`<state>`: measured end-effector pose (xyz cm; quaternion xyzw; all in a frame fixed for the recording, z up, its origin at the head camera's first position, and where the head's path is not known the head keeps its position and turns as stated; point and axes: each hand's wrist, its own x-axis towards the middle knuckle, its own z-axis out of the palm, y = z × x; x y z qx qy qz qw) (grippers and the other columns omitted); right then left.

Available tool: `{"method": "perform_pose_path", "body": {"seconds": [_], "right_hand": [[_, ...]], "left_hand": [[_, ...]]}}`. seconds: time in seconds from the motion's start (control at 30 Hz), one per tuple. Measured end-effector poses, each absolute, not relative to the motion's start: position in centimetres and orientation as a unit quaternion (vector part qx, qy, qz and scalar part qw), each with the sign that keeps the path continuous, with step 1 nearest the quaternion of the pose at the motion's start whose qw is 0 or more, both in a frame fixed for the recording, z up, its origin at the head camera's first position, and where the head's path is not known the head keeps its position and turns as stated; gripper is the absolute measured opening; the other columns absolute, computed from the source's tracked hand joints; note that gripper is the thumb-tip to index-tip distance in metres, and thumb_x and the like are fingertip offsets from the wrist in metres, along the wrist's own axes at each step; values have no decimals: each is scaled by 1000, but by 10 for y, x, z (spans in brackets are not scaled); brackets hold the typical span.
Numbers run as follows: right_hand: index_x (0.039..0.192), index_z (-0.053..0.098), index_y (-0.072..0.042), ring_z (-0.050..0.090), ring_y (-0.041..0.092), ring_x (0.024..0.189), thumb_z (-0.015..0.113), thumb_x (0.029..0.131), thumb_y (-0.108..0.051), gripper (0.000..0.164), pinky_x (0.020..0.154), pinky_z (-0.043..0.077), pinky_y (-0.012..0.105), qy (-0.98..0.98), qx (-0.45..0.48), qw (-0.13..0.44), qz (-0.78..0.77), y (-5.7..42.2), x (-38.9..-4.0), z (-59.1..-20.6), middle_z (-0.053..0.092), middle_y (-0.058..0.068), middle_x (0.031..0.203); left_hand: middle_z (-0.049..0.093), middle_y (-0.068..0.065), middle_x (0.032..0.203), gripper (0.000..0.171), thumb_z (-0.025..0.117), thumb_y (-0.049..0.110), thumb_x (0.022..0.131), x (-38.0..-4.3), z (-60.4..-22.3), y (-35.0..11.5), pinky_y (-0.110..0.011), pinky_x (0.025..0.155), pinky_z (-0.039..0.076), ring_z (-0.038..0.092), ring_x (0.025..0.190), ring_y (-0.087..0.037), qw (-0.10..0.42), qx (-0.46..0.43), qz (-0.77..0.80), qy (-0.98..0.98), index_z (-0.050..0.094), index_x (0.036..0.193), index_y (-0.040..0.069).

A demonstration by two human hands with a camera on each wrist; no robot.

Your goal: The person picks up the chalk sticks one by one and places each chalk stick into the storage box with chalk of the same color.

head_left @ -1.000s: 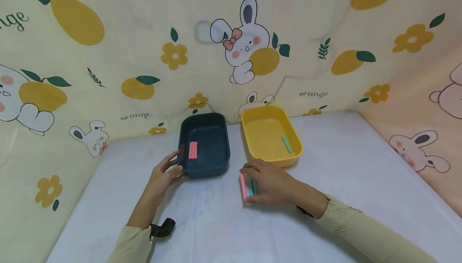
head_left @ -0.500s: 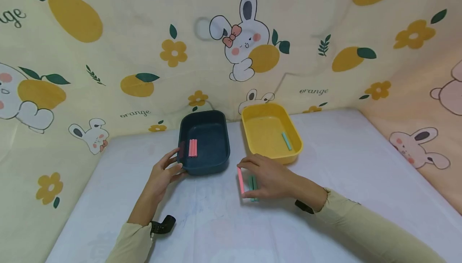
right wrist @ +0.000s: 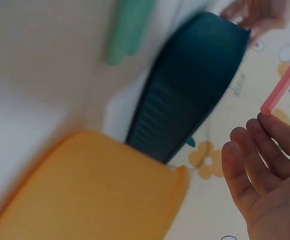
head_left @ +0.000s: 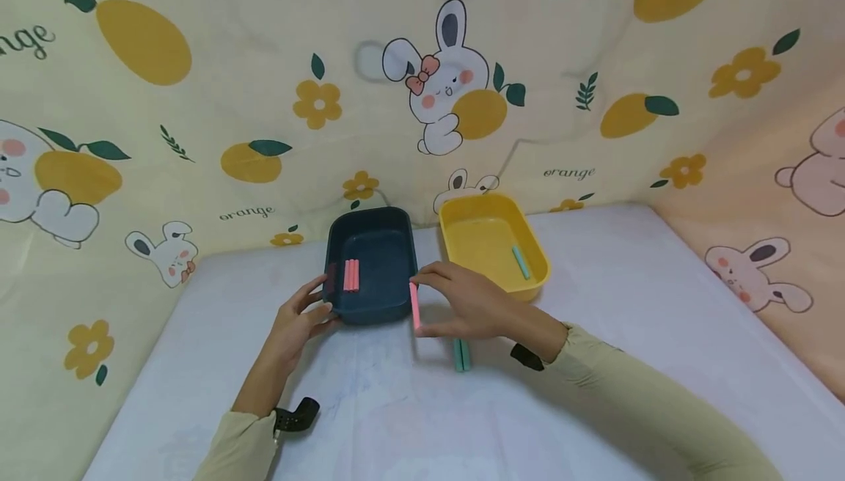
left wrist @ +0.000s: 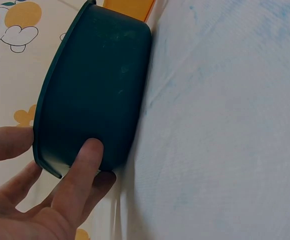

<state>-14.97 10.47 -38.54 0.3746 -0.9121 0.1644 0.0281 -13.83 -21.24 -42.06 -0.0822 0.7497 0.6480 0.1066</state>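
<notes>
We see the white table [head_left: 396, 422] running up to a printed cloth [head_left: 257, 19], with two trays at its far side. The dark tray [head_left: 385, 265] stands on the left and the yellow tray [head_left: 478, 239] just beside it, a narrow gap between them.

Our left hand [head_left: 297, 325] grasps nothing: its fingers spread round the near left corner of the dark tray and rest against the outside. Our right hand [head_left: 472, 303] pinches one pink stick [head_left: 414, 306] by its two ends, between thumb and fingertips. That stick is at the dark tray's near right edge; we cannot tell whether it is over the rim or only beside it.

As for what is done, we count what look like three pink sticks [head_left: 351, 276] side by side in the dark tray, and a single green stick [head_left: 521, 262] in the yellow one. Outside the trays we have the held stick and a green pair [head_left: 461, 355] on the table, partly behind our right hand. We judge the sorting by colour to be just past halfway.
</notes>
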Motion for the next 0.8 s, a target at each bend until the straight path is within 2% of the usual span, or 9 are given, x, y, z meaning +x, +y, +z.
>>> {"method": "perform_pose_path", "body": {"seconds": [0.17,0.5,0.8], "right_hand": [[146,49,-25,49,16,131,69,78,-70,84,107,50,37,-918,357,12,171,87,-162,-379,50,-3,145],[146,50,-26,48,17,130,64,78,-76,85,109,48,38,-923,346,-21,169,58,-193,-386,49,-3,146],[145,50,-24,50,19,128,66,79,-72,83,109,49,41,-923,339,-51,176,37,-213,-388,48,0,146]], "left_hand": [[33,-18,157,60,50,8,101,-140,-420,-211,-45,107,48,55,121,-30,107,-82,646,752,33,156,25],[34,-19,156,61,52,5,100,-144,-426,-208,-45,106,49,59,113,-26,111,-84,648,749,34,155,24],[32,-17,158,61,50,7,101,-140,-423,-213,-45,106,49,58,117,-29,108,-85,645,751,33,156,26]]}}
